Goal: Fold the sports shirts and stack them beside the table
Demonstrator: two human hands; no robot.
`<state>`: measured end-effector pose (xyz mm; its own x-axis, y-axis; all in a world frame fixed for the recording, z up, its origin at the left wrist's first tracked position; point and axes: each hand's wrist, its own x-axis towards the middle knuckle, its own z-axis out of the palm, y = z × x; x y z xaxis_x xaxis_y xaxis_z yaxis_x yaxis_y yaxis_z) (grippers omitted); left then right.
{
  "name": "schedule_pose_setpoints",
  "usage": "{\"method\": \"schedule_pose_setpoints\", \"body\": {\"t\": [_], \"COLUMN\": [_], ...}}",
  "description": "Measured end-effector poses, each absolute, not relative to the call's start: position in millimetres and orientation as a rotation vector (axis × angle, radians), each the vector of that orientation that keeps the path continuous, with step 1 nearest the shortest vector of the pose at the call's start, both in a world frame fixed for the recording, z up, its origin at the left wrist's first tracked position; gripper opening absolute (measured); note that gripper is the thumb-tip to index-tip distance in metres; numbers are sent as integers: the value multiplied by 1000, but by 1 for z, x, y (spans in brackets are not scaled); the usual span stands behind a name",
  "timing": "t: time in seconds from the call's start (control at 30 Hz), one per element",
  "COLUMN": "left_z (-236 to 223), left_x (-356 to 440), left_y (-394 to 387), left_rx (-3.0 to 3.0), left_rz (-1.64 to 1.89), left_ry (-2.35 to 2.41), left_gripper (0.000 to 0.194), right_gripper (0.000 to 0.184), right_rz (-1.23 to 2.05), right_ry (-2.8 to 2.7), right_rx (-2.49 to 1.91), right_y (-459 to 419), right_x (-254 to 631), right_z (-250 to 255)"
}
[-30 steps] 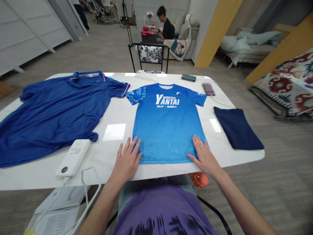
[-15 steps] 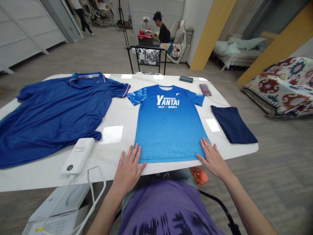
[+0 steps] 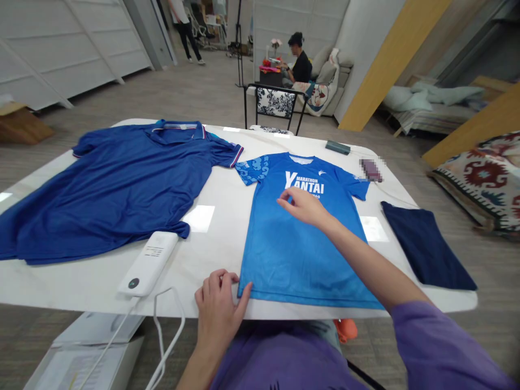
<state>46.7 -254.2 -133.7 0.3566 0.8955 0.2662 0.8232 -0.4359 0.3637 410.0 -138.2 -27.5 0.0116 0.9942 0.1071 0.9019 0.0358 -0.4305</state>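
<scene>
A blue T-shirt (image 3: pixel 300 238) with white "Yantai Marathon" lettering lies flat, face up, its collar toward the far side. At its lower left corner my left hand (image 3: pixel 219 300) is closed, thumb on the hem and fingers curled against the side edge. My right hand (image 3: pixel 303 206) hovers above the chest, partly covering the lettering. Its fingers are loosely bent, thumb and index finger apart, holding nothing. The right forearm crosses over the shirt's right side.
On the white table (image 3: pixel 211 249) lie a dark blue polo shirt (image 3: pixel 134 189), a white power bank (image 3: pixel 150 265) with a cable, folded navy cloth (image 3: pixel 426 246) and a dark green case (image 3: pixel 338 147). A chair (image 3: pixel 276 103) stands behind; a person (image 3: pixel 301 65) sits beyond.
My right hand has lifted off the lower right hem and moved up and left over the chest. My left hand's flat fingers have curled at the lower left corner. The view has shifted left.
</scene>
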Motion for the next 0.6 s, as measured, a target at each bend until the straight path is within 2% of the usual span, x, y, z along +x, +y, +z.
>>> {"method": "schedule_pose_setpoints", "body": {"t": [0.13, 0.23, 0.33, 0.5, 0.6], "left_z": [-131, -126, -126, -132, -132], "left_x": [46, 45, 41, 37, 42], "left_y": [-256, -253, -249, -245, -246], "left_rx": [2360, 2272, 2212, 2160, 2106], "left_rz": [693, 676, 653, 686, 719], "left_ry": [1501, 1430, 1310, 1212, 1181], "left_gripper": [15, 9, 9, 3, 8], "right_gripper": [31, 43, 58, 45, 43], "right_rz": [428, 388, 355, 396, 408], "right_ry": [-1928, -1867, -1856, -1933, -1917], "right_rx": [-2069, -2191, -2216, -2209, -2206], "right_y": [30, 114, 162, 200, 211], "right_x": [365, 340, 328, 326, 329], "right_z": [-36, -51, -66, -83, -86]}}
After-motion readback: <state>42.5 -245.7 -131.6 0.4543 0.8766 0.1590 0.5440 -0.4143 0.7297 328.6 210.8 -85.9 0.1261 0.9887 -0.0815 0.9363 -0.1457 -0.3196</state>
